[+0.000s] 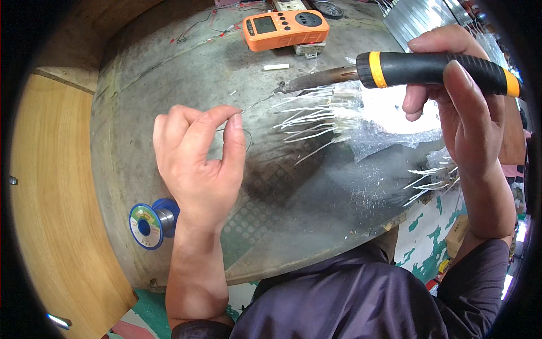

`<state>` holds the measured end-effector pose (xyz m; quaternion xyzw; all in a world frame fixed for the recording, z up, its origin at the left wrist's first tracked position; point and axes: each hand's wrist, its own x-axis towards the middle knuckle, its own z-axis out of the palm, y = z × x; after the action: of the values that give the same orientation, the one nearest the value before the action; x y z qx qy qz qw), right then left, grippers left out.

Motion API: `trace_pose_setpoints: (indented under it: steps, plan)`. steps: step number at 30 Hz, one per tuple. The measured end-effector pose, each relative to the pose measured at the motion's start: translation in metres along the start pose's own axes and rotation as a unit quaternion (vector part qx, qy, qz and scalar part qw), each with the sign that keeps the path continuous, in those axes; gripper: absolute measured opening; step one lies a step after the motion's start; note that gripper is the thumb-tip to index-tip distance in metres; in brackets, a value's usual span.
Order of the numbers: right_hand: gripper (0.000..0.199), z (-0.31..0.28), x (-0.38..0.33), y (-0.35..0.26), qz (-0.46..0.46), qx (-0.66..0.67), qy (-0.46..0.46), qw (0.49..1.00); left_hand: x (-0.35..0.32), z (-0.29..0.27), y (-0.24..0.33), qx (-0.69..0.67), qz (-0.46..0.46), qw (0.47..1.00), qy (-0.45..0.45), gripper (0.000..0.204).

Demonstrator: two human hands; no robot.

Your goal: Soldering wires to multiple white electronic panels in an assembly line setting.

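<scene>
Right grip (473, 127) (head view) is clamped on the black-and-yellow handle of a soldering iron (432, 69), thumb laid across the near side, one finger over the top, other fingertips showing below. R forearm comes up steeply from lower R, sleeve bunched nr the elbow. Iron lies roughly level above the counter (121, 141), tip pointing L, at or v. close to the far end of a thin solder wire (261, 103); can't tell if they touch.

Left grip (197, 144): thumb & index pinched together on that wire, other fingers curled, back of hand up, wrist abt straight, forearm rising from the lower edge. Solder spool (148, 226), blue-rimmed, sits just beside L wrist. White-lead bundle (310, 117) is btwn the hands; orange meter (287, 30) at the far side.
</scene>
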<state>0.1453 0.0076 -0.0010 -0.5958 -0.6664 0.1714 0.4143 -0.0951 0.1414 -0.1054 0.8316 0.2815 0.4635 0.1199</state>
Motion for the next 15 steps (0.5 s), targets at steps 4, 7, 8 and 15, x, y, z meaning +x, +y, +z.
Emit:
trace_pose_setpoints:
  steps: [4, 7, 8, 15]
  plan:
    - [0.04, -0.0028, -0.0007, -0.0001, -0.008, -0.033, 0.002, 0.999, 0.0001, 0.0, -0.0004, 0.004, 0.001, 1.0, -0.001, 0.012]
    - [0.041, -0.0034, 0.0008, 0.0007, -0.019, -0.026, -0.019, 0.999, 0.0, 0.0003, -0.0003, 0.002, 0.002, 1.0, -0.004, 0.011]
    - [0.041, -0.0036, 0.0011, 0.0004, -0.025, -0.036, -0.015, 0.999, -0.0001, 0.0002, -0.0008, 0.003, 0.002, 1.0, -0.004, 0.011]
    - [0.041, -0.002, -0.0022, -0.0009, -0.015, -0.03, -0.002, 0.999, 0.0008, 0.0023, -0.0024, -0.003, 0.011, 1.0, 0.003, 0.011]
